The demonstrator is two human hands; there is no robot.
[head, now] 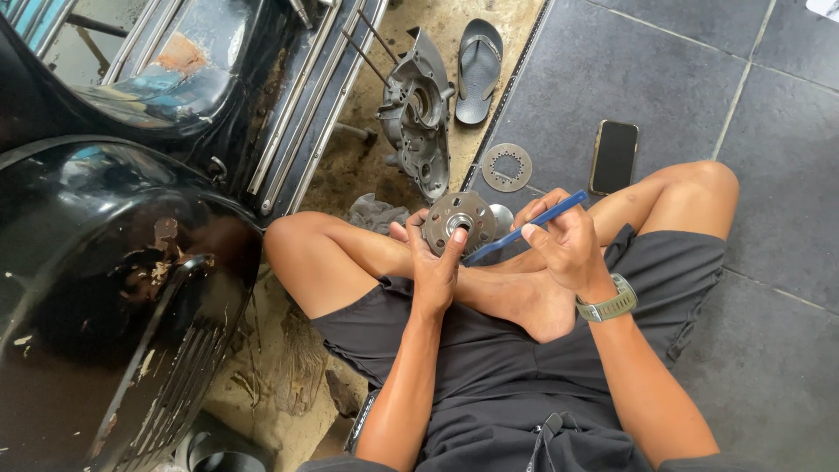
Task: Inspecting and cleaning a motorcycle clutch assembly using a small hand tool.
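I sit cross-legged on the floor. My left hand (435,262) grips a round grey metal hub (458,222) with a centre hole and several small holes around its face. My right hand (564,238), with a grey watch on the wrist, holds a thin blue tool (524,229) whose lower tip reaches toward the hub's edge. Both hands are raised just above my crossed legs.
A black scooter body (105,288) fills the left side. A grey engine casing (419,114) with studs stands ahead, with a sandal (479,70) beside it. A flat toothed metal ring (507,166) and a phone (614,156) lie on the dark tiles. A rag (371,212) lies by my knee.
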